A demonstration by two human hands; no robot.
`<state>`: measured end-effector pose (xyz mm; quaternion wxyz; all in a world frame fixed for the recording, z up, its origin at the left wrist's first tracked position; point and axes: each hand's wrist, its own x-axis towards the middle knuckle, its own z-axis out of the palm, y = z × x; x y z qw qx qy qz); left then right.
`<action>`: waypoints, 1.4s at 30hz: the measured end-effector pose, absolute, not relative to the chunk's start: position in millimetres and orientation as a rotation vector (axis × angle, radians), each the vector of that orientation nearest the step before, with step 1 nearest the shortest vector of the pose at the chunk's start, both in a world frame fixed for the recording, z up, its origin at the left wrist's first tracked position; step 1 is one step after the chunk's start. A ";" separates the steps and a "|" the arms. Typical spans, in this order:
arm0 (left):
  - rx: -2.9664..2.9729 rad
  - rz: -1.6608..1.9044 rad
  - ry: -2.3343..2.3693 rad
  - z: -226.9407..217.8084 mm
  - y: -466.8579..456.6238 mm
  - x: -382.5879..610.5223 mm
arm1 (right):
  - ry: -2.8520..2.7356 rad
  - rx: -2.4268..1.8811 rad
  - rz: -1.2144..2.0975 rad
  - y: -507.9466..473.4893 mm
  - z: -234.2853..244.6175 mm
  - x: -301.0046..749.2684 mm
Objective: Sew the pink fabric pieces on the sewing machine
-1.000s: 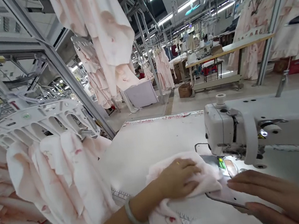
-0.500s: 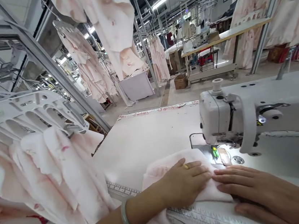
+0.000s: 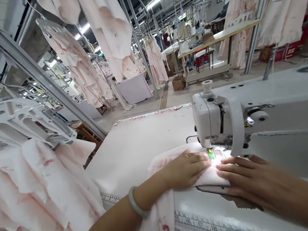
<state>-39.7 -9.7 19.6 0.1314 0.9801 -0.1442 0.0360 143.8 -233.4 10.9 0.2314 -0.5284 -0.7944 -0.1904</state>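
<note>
**Q:** Hands?

**A:** Left hand [image 3: 187, 170] and right hand [image 3: 263, 180] both lie flat on the pale pink fabric [image 3: 203, 178], fingers spread and pressing down. No pinch, no clamp. The two hands are apart, with the fingertips just beside each other.

**Q:** Where's the fabric?

**A:** Bunched on the near part of the sewing table [image 3: 136, 151], right up at the presser foot [image 3: 210, 149] of the white sewing machine [image 3: 213, 117]. A length of it [image 3: 156, 224] drapes over the table's near edge under the left forearm. Can't tell if it's under the needle.

**Q:** What else is close?

**A:** A pale bangle [image 3: 135, 203] on the left wrist. A ruler scale [image 3: 209, 225] runs along the table's near edge, right of the drape. Off the left edge, pink-printed garments [image 3: 40, 193] hang from a white rack [image 3: 11, 123].
</note>
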 end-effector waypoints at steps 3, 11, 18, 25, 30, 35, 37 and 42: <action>2.851 0.100 -0.452 20.6 -5.6 -34.5 | -2.174 -1.475 -0.486 -233.5 9.9 145.2; 2.838 0.092 -0.451 20.1 -1.0 -30.0 | -2.165 -1.506 -0.517 -234.2 9.1 144.4; 2.821 0.071 -0.480 21.5 5.9 -22.4 | -2.155 -1.516 -0.553 -236.2 10.1 145.4; 2.929 -0.015 -0.428 36.7 -5.8 -29.6 | -2.133 -1.527 -0.504 -238.2 9.1 149.6; 2.919 0.100 -0.256 24.8 -27.0 -42.4 | -2.101 -1.546 -0.433 -239.8 -4.5 156.9; 2.847 0.169 -0.366 14.0 -6.6 -27.9 | -2.022 -1.606 -0.458 -239.4 -15.7 162.0; 2.857 0.193 -0.442 13.5 1.3 -23.1 | -2.014 -1.635 -0.430 -239.4 -12.3 162.5; 2.959 0.326 -0.574 12.3 0.4 -28.0 | -2.052 -1.598 -0.393 -239.3 4.1 158.9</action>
